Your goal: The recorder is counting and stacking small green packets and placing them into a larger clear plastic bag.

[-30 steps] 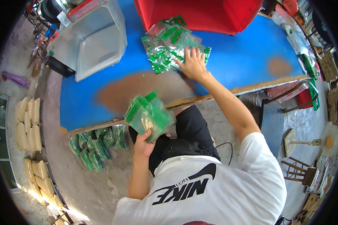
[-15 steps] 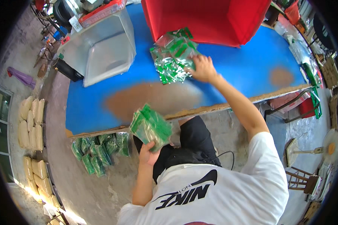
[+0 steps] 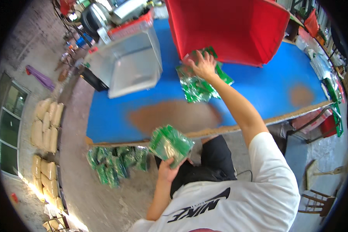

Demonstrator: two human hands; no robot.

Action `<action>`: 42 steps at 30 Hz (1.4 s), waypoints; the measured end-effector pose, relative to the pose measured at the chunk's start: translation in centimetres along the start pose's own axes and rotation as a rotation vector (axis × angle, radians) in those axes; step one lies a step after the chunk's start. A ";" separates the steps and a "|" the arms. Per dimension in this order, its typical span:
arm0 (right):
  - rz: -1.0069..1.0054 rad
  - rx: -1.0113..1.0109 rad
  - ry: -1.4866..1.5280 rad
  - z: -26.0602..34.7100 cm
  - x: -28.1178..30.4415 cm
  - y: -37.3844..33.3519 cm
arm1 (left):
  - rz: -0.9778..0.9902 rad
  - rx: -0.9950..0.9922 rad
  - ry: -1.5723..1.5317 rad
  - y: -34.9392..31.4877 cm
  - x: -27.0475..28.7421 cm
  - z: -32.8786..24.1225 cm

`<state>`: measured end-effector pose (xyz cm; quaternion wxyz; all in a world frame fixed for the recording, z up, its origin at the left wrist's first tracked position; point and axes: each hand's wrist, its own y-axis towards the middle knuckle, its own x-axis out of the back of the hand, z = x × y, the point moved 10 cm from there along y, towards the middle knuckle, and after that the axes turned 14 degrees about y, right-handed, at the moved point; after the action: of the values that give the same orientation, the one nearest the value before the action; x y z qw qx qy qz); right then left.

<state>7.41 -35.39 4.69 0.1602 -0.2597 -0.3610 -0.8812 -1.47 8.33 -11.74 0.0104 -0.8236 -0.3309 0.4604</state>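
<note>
My left hand (image 3: 168, 170) grips a stack of clear and green plastic packets (image 3: 170, 144) in front of my lap, just off the table's near edge. On the blue table (image 3: 251, 89) lies a loose, shiny pile of similar packets (image 3: 200, 89). My right hand (image 3: 204, 65) rests over the far part of that pile, fingers spread, with nothing seen in its grasp. Right behind the pile stands a red bin (image 3: 220, 34) tipped on its side, its mouth facing me. What the packets hold cannot be made out.
A translucent plastic bin (image 3: 137, 67) lies on its side at the table's left, beside a black object (image 3: 93, 79). Several bundled green packets (image 3: 114, 164) sit on the floor below. Stacked tan sacks (image 3: 46, 123) line the left wall. A wooden stool (image 3: 317, 203) stands at right.
My right hand has moved from the pile's right side to its far part, and its fingers have spread. The pile has shifted and fanned out. The view has tilted, and my left hand keeps its stack.
</note>
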 end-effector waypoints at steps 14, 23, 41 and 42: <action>0.743 0.908 -0.091 6.2 2.3 -11.6 | -0.041 0.024 -0.004 -0.6 3.7 -1.0; 0.713 0.599 0.036 13.3 3.5 -24.3 | -0.042 -0.098 0.120 0.0 1.9 -3.4; 0.815 0.396 0.250 15.1 3.2 -27.3 | 0.067 -0.087 -0.226 -0.1 -0.4 0.0; 0.890 0.377 0.445 15.5 3.3 -27.4 | -0.022 -0.090 -0.191 0.0 0.2 0.1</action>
<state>-2.86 -5.68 0.82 0.6352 -0.1613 -0.3254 -0.6816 -1.52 8.42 -11.95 -0.0533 -0.7720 -0.3597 0.5214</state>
